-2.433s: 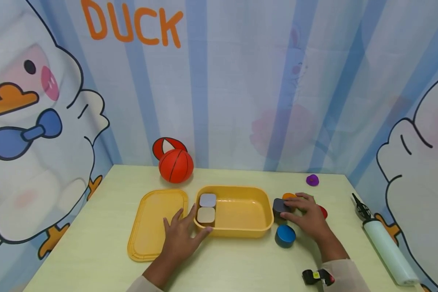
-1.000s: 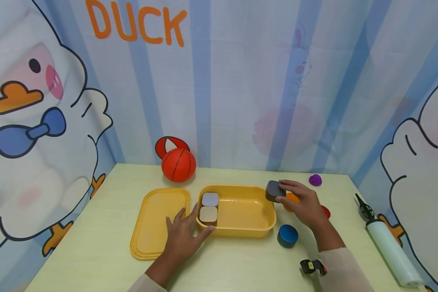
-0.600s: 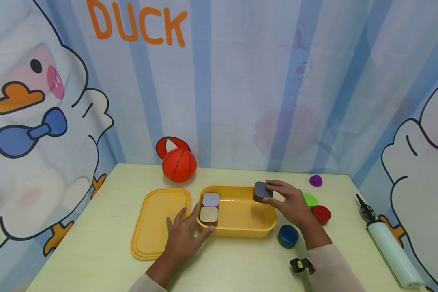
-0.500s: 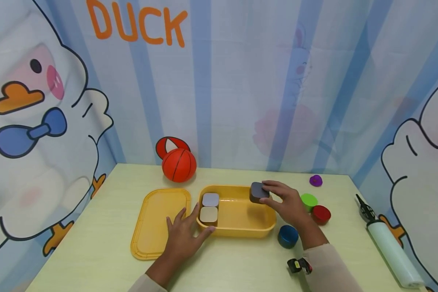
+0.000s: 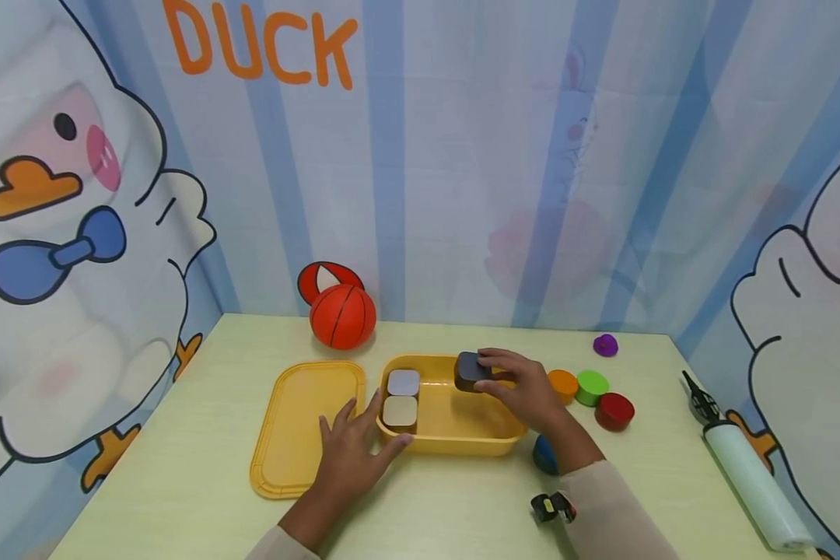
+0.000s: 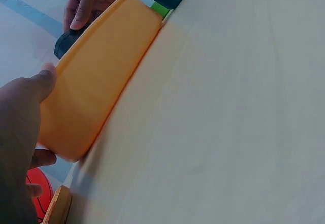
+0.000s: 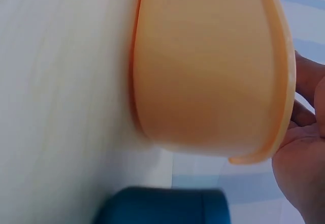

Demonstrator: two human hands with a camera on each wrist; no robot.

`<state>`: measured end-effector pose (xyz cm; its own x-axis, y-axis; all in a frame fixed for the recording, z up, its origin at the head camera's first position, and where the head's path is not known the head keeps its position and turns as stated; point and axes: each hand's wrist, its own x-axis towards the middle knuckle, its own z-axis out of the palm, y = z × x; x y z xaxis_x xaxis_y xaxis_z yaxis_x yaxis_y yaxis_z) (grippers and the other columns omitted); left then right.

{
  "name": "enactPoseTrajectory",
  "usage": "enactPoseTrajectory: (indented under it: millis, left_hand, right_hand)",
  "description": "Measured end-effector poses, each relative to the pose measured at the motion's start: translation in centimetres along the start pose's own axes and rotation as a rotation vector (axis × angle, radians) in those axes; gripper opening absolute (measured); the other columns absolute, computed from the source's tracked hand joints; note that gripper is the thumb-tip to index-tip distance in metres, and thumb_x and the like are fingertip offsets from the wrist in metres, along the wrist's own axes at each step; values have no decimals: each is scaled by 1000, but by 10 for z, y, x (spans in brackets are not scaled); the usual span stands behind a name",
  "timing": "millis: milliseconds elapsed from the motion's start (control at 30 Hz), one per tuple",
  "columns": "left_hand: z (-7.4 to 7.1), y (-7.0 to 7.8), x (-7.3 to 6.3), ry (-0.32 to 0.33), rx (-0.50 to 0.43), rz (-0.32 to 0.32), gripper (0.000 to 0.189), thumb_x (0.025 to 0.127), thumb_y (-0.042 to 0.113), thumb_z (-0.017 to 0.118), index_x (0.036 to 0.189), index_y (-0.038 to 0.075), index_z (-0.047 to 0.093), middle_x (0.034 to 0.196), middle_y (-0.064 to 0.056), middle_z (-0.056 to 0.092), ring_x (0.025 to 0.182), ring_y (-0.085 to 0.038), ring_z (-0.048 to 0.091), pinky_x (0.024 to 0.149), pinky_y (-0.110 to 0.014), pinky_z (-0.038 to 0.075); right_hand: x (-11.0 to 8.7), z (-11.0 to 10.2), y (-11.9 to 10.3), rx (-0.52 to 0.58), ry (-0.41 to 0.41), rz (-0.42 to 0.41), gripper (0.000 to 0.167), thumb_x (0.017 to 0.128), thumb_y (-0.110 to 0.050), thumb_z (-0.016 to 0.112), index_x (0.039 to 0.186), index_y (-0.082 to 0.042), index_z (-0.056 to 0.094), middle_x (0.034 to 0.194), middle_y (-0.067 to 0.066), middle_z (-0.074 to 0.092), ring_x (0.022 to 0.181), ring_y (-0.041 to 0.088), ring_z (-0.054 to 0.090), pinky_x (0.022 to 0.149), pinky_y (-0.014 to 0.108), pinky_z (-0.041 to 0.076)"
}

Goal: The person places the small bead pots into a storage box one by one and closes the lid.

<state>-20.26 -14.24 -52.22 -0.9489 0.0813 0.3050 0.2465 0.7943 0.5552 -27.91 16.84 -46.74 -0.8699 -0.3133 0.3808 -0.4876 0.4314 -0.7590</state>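
Observation:
In the head view my right hand (image 5: 525, 389) pinches a dark grey rounded-square block (image 5: 472, 371) between thumb and fingers, over the back middle of the yellow box (image 5: 455, 446). The left wrist view shows this block (image 6: 64, 42) beyond the box wall (image 6: 101, 76), partly hidden. My left hand (image 5: 350, 459) rests at the box's left front corner, thumb on the rim and the other fingers spread beside the left end. Two similar blocks sit stacked front to back inside the left end, a lilac one (image 5: 403, 382) behind a cream one (image 5: 400, 411).
Left of the box lies a yellow lid (image 5: 301, 435). A red ball (image 5: 343, 317) stands behind. To the right are orange (image 5: 563, 385), green (image 5: 592, 387) and red (image 5: 614, 411) round pieces, a partly hidden blue one (image 5: 544, 455), a purple item (image 5: 605, 345) and a pale green pump (image 5: 752, 482).
My right hand has lifted the dark grey block from the table right of the box and carried it left over the box. The left hand has stayed at the corner.

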Motion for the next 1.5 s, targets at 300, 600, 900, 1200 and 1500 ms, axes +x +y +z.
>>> enactPoseTrajectory:
  millis: [300,600,900,1200,1500]
  left_hand:
    - [0,0,0,2,-12,-1,89,96,61,76,167,14,48,147,-15,72,154,-53,47,117,-94,15]
    - [0,0,1,6,5,0,89,97,62,75,167,15,47,149,-15,70,153,-53,48,118,-93,17]
    - [1,-2,1,7,1,-1,89,97,62,75,167,15,46,149,-15,70,153,-53,48,118,-93,17]
    - [1,0,2,4,-8,10,88,97,60,76,167,14,47,150,-15,69,153,-53,48,117,-93,18]
    - [1,0,2,11,-5,10,88,97,60,77,166,14,48,149,-15,70,152,-53,49,117,-92,20]
  right_hand:
    - [11,16,-12,-6,-98,91,45,96,-4,82,139,4,72,153,26,63,134,49,67,102,48,63]
    - [20,34,-17,-32,-92,189,42,94,2,82,135,6,74,149,27,66,137,48,65,105,51,62]
    - [25,51,-22,-123,-53,242,36,91,-4,88,126,1,80,134,21,77,129,42,71,107,51,60]
    - [28,60,-20,-126,-60,258,34,89,-4,90,121,-1,82,127,18,80,125,41,73,105,55,60]
    - [30,67,-17,-128,-60,273,36,88,-4,91,122,2,81,127,19,79,123,40,74,102,51,62]
